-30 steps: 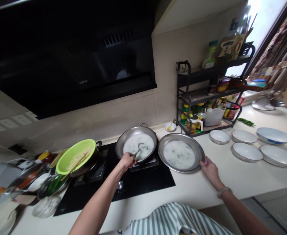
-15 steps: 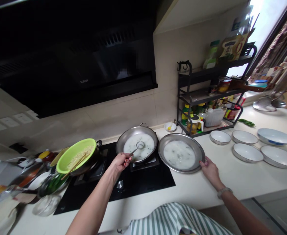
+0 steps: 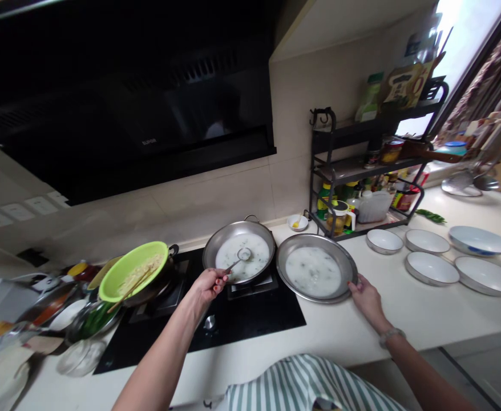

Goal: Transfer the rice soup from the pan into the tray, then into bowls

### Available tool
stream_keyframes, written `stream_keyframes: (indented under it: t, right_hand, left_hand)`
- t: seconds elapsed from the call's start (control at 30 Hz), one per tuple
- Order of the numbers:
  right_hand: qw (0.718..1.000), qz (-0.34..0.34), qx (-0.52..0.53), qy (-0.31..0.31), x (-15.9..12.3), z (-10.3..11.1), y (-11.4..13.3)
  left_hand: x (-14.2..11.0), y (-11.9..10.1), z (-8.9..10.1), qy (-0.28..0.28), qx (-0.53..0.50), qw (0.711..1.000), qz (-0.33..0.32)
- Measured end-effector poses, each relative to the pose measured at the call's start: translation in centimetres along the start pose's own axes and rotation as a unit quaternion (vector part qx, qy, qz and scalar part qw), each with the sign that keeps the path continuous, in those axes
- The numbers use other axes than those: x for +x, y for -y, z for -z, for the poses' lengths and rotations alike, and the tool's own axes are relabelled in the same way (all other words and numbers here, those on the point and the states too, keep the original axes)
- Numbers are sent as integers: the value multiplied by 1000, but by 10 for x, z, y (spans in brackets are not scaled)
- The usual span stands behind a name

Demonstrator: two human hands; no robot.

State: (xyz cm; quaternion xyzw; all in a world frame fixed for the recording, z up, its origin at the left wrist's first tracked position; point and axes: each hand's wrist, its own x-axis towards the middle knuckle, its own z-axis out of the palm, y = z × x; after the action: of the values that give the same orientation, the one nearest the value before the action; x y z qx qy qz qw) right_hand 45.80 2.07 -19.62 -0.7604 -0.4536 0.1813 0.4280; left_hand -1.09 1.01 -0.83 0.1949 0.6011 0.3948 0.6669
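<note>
My left hand point(image 3: 210, 283) is closed round the handle of a metal ladle point(image 3: 244, 254). The ladle's bowl rests at the surface of a milky white liquid with green bits, in a steel pan point(image 3: 217, 237) on the stove. Just right of it, on the counter and partly over the stove's edge, sits a wide steel basin point(image 3: 345, 264) with similar white liquid and dark green bits. My right hand point(image 3: 365, 298) grips this basin's right rim, thumb on top; the fingers underneath are mostly hidden.
A lime-green colander point(image 3: 109, 279) of noodles with chopsticks sits over a dark wok on the left. Several white dishes point(image 3: 432, 268) stand on the right counter. A black spice rack point(image 3: 331, 171) is at the back, and a range hood point(image 3: 148, 103) overhangs the stove.
Almost nothing differs. The ladle and my left hand have shifted very slightly; my right hand stays on the basin's rim.
</note>
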Motion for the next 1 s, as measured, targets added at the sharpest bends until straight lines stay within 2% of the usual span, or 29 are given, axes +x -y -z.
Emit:
stream_keyframes:
  t: [0.67,0.83,1.0]
  right_hand:
    - [1000,7,5,1,-1,1,2]
    - [1000,10,7,-9,-2,1,2]
    - [1000,8,7,-7,-2,0,2]
  left_hand:
    - [-12,-1,-10,1,2,1000,-4]
    - [-26,-6,-24,22,24,999,-30]
    - [-40,-5,-48,71,54,995,-53]
